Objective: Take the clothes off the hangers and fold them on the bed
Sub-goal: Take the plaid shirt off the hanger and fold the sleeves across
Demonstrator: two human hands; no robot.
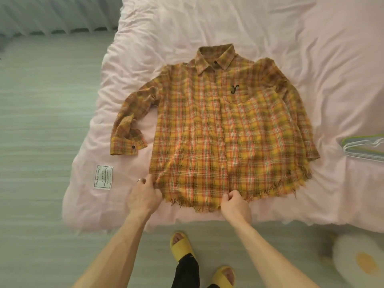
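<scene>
Head view looks down on a yellow-and-orange plaid shirt lying front up on the pink bed, collar away from the person and frayed hem at the near edge. The shirt is already off its hanger; a stack of pale hangers lies on the bed well apart to the right. The left hand grips the hem at its left corner, fingers curled into the cloth with the tips hidden. The right hand pinches the hem near the middle, by the button placket. The step in hand appears to be spreading and smoothing the shirt before folding. The left sleeve lies bent outward with its cuff turned in, while the right sleeve runs down along the body. Folding itself looks not yet begun. The next move probably calls for pulling the hem taut, then bringing each sleeve and side in across the front.
</scene>
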